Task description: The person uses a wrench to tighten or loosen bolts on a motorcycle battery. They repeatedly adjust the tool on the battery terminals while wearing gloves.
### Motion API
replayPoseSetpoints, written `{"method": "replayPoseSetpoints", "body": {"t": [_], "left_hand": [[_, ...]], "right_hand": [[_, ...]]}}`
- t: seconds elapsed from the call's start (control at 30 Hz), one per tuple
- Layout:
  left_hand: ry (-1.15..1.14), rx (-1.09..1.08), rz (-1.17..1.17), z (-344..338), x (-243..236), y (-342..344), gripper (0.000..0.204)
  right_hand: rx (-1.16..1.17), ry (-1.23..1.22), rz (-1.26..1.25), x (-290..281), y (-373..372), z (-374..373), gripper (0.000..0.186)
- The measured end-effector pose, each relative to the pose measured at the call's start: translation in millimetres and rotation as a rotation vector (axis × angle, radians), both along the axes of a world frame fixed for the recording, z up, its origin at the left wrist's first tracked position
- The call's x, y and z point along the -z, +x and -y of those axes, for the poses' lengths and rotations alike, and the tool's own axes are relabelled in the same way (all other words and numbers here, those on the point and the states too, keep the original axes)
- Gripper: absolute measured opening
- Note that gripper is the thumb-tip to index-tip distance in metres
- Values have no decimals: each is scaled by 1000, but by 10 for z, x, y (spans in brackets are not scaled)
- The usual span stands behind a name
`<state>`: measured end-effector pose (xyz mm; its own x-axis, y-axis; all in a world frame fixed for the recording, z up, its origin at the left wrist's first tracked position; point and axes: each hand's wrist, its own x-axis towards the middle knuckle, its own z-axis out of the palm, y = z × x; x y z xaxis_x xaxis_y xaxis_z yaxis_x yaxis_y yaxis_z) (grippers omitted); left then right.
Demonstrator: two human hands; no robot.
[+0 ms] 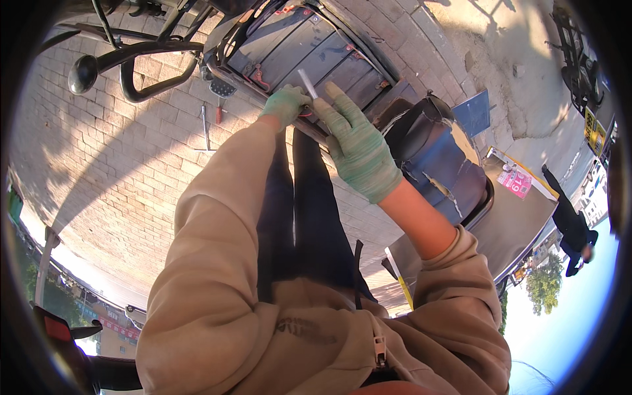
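Observation:
My left hand (288,105), in a green glove, is closed at the near edge of an open compartment (390,87) of dark batteries. Its fingertips are pressed together by a bit of red wire, and what they pinch is hidden. In a matching glove, my right hand (362,148) reaches in from the right with its fingers fairly long. A thin pale, silvery tube (307,83) sticks out from its fingertips, slanting up and left over the batteries (283,46). Red and dark wires (260,78) join several battery terminals.
On the brick paving left lie a T-handled wrench (205,131) and a red-handled screwdriver (218,115), below a pedal (222,87). A curved black handlebar (138,52) is upper left. Right stand a torn dark seat (434,158) and a blue panel (473,113). A person (569,220) stands far right.

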<state>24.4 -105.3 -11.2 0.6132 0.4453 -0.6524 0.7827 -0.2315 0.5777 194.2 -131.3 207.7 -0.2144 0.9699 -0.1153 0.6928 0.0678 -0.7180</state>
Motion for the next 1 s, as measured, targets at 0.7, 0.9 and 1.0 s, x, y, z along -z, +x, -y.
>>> {"method": "replayPoseSetpoints", "body": {"t": [0.7, 0.9, 1.0], "left_hand": [[93, -58, 104, 94, 219, -64, 20], [45, -90, 95, 99, 315, -81, 28], [83, -76, 131, 101, 339, -91, 30]], "right_hand": [[-406, 0, -11, 3, 46, -191, 29], [-108, -153, -181, 86, 37, -99, 32], [-324, -120, 212, 63, 155, -153, 28]]}}
